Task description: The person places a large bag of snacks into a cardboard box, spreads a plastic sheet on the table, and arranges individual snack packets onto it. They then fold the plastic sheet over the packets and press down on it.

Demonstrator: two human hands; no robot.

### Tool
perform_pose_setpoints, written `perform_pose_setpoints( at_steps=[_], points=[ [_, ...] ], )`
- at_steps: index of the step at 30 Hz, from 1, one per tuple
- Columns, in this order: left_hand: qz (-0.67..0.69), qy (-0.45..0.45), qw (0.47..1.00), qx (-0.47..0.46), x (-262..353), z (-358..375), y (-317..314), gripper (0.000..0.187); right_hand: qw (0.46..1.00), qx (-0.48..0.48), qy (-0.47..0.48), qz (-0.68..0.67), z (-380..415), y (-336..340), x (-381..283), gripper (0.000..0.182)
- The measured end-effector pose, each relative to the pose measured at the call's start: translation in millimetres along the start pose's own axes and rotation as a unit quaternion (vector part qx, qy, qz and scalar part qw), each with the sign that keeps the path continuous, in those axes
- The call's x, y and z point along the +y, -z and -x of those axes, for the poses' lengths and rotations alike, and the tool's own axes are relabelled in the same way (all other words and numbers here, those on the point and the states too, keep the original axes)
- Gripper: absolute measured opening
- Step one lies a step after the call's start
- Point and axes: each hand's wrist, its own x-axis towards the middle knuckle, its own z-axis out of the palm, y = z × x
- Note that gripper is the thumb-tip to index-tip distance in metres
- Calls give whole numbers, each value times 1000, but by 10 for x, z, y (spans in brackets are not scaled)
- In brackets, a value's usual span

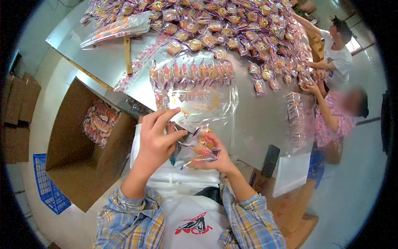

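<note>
My left hand [159,139] is raised over the near edge of the table, its fingers spread and nothing in it. To its right, my right hand [219,157] holds several small wrapped snacks [204,146] in clear and purple film. Just beyond both hands lies a large clear plastic bag [203,99] with print on it. A row of wrapped snacks [192,72] fills the bag's far end, and a few more show at its left side, close to my left fingertips.
A big pile of wrapped snacks [232,25] covers the far table [257,120]. Flat printed bags [120,29] lie at the far left. An open carton [78,145] holds packed bags. Two people [338,112] [340,54] work at the right. A black phone-like object [270,160] lies near the edge.
</note>
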Motion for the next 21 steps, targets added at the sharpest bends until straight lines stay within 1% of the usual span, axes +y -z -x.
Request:
perform_pose_setpoints(
  at_steps=[1,3,4,7,10,13,14,17,20,21],
  points=[
    [-17,18,1000,-11,37,10,-1,28,1000,5,28,1,-38,-5,3,109],
    [-50,53,997,-36,98,10,-8,34,1000,8,20,21,-41,30,-104,110],
    [-62,70,993,-77,131,-17,24,39,1000,7,25,-7,-55,97,-58,112],
    [-84,31,994,-64,139,-19,-42,41,990,22,0,-140,-61,46,-142,114],
    [-60,11,998,-34,110,-68,-165,39,997,19,71,19,-55,99,-84,115],
    [-104,-75,985,-112,148,-296,-227,25,996,-58,61,12,55,201,-118,115],
    [-111,-104,982,-115,193,-396,-197,18,996,-76,4,-44,118,180,-166,114],
    [-123,-132,973,-140,201,-530,-249,18,996,-49,-20,-68,153,115,-136,113],
    [-79,-99,990,-69,200,-529,-277,18,997,69,-9,-45,76,26,-23,114],
    [-63,-87,993,-45,205,-488,-303,18,994,84,28,-59,37,-44,8,115]
  ],
)
